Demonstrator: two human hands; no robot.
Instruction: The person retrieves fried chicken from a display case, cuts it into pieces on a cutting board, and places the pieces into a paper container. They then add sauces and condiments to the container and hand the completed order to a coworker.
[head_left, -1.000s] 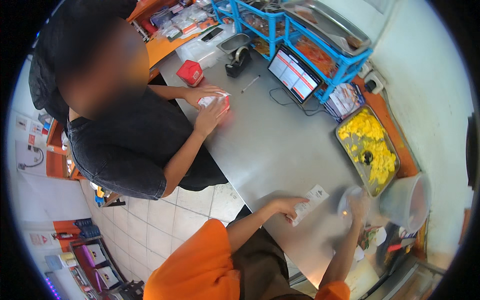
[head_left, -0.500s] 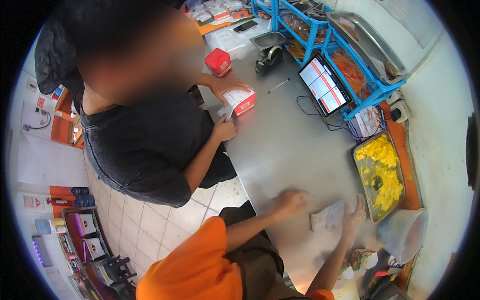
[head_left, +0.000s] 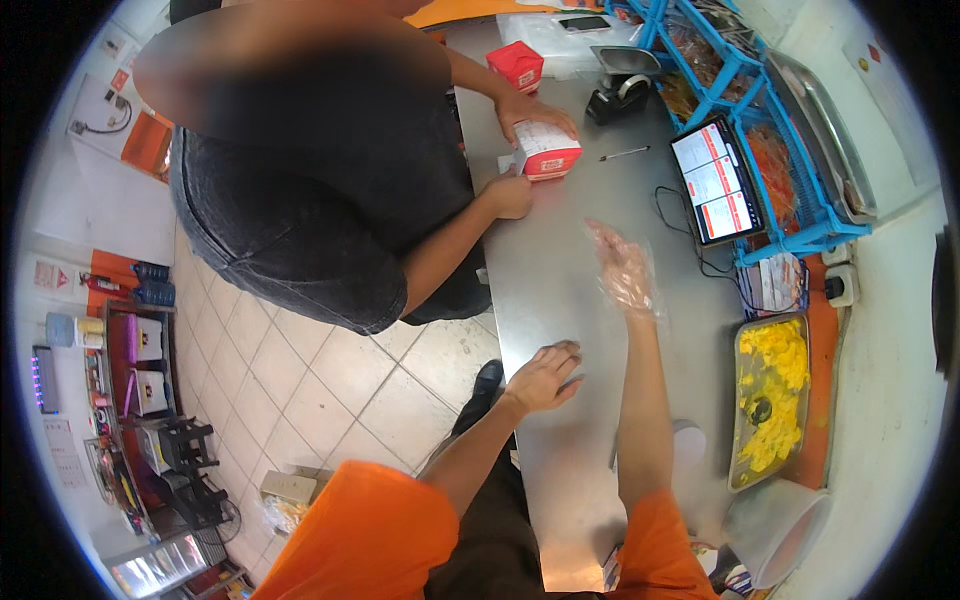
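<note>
My right hand (head_left: 627,275) wears a loose clear plastic glove and reaches over the steel table (head_left: 560,260), its fingers stretched out and nothing held. Near the table's left edge, my bare left hand (head_left: 545,378) has its fingers apart and holds nothing. Beyond my right hand, a co-worker's two hands are at a red and white box (head_left: 550,155) with a white paper slip against it. Part of a pale round tub (head_left: 688,440) shows beside my right forearm, which hides the rest.
A second red box (head_left: 517,67), a tape dispenser (head_left: 618,98) and a pen (head_left: 625,154) lie farther up. Along the right stand a tablet (head_left: 715,182), blue baskets (head_left: 800,215), a tray of yellow food (head_left: 770,400) and a clear bucket (head_left: 775,530). The co-worker (head_left: 320,190) stands at left.
My right hand has moved away from the tub and up the table, and my left hand has come back toward the table edge. The view has shifted; the co-worker stays at the box.
</note>
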